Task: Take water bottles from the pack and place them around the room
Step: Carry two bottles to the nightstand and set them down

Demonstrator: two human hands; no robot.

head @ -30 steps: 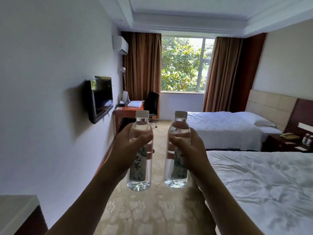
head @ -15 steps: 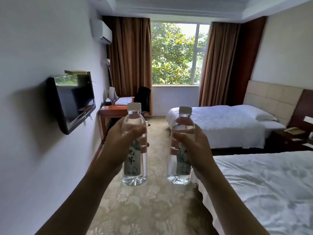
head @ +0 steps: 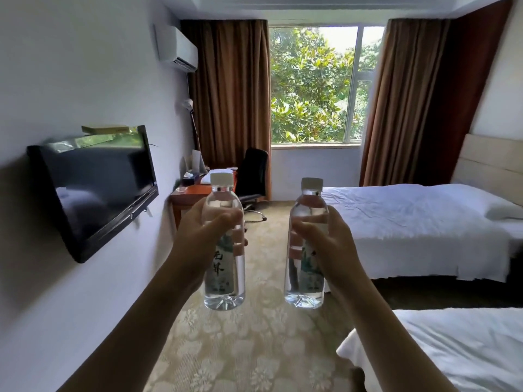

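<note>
I hold two clear water bottles upright in front of me, both with white caps and green-printed labels. My left hand (head: 202,236) grips the left bottle (head: 225,281) around its upper body. The right bottle (head: 305,278) is gripped the same way by my right hand (head: 328,244). Both bottles hang in the air above the patterned carpet, a short gap between them. The bottle pack is out of view.
A wall-mounted TV (head: 93,188) juts out on the left. Ahead stand a wooden desk (head: 192,193) and a black office chair (head: 253,176) below the window. Two white beds, far (head: 410,222) and near (head: 452,349), line the right side, with a carpet aisle (head: 240,349) between.
The view has advanced down the aisle: TV, desk and far bed are nearer and larger. The near bed has slid toward the lower right. Both hands still hold the bottles out front.
</note>
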